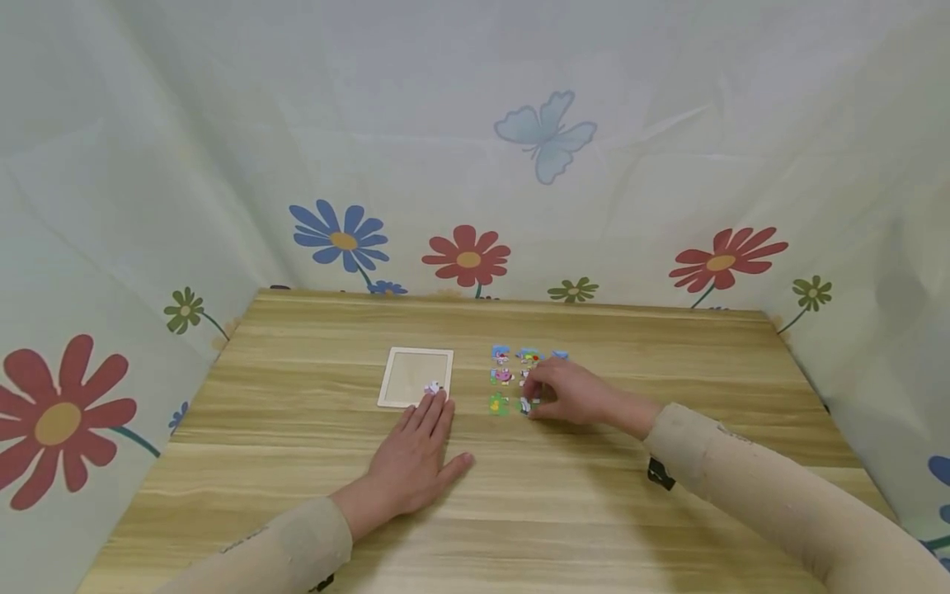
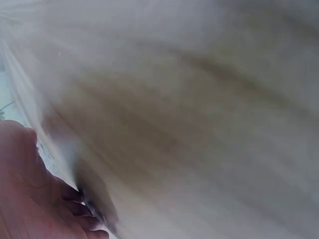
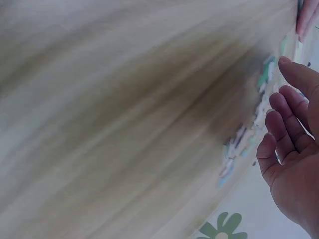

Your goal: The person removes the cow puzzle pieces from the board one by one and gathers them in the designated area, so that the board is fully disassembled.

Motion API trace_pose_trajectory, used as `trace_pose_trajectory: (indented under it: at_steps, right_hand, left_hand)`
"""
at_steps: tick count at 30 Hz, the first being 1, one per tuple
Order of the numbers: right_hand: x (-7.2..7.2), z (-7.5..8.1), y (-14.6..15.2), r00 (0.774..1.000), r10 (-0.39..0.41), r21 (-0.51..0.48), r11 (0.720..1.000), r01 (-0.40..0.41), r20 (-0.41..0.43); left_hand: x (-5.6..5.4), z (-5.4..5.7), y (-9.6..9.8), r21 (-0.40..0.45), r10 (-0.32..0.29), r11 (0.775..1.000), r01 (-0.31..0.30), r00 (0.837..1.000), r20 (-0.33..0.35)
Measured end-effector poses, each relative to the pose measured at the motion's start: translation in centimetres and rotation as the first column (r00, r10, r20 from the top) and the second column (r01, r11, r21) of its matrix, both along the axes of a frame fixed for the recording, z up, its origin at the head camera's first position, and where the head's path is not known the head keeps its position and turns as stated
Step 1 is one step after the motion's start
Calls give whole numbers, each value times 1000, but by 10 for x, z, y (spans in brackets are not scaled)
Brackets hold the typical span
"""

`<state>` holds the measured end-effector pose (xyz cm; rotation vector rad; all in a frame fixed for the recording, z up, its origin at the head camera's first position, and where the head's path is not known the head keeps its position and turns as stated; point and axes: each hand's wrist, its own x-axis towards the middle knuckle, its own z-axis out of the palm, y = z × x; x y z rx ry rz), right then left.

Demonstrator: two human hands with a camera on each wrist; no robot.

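Observation:
A shallow light-coloured frame tray (image 1: 385, 381) lies on the table, with one small white-and-pink jigsaw piece (image 1: 434, 387) in its lower right corner. My left hand (image 1: 416, 454) lies with fingers extended, fingertips at the tray's near edge beside that piece. To the tray's right, several colourful jigsaw pieces (image 1: 501, 376) are laid out in rows. Over the right part of these rows, my right hand (image 1: 567, 392) reaches down with bent fingers, thumb apart from them, hiding some pieces. In the right wrist view, the right hand (image 3: 294, 129) shows a gap between its fingers and the pieces (image 3: 259, 114).
The wood-grain table (image 1: 297, 462) meets a pale curtain (image 1: 416, 99) printed with flowers and a butterfly, at the back and both sides. Beige sleeves cover both forearms. In the left wrist view, mostly blurred tabletop appears next to the left hand (image 2: 35, 199).

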<state>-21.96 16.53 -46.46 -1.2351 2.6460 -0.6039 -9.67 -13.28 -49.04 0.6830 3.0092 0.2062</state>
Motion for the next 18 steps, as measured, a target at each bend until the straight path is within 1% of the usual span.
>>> trace_pose_trajectory:
  at_steps: [3, 6, 9, 12, 15, 18]
  right_hand:
    - [-2, 6, -1, 1000, -12, -25, 1000, 12, 16]
    - [-5, 10, -3, 999, -18, -36, 999, 19, 37]
    - [-7, 14, -6, 999, -11, -38, 999, 13, 48]
    - [-9, 18, -11, 999, 0, -41, 999, 1, 43]
    - [-12, 20, -19, 999, 1, -40, 999, 0, 41]
    - [-14, 22, -28, 999, 9, -38, 999, -8, 34]
  left_hand:
    - [-1, 3, 0, 8, 5, 1000, -5, 1000, 9]
    - [-3, 4, 0, 17, 13, 1000, -13, 1000, 23]
    - [-6, 4, -1, 36, 9, 999, -9, 1000, 19]
    - [-8, 5, -4, 52, -9, 999, 9, 1000, 5]
    - [-12, 7, -10, 61, -26, 998, 25, 1000, 8]
    - [-17, 11, -22, 58, -27, 998, 26, 999, 23]
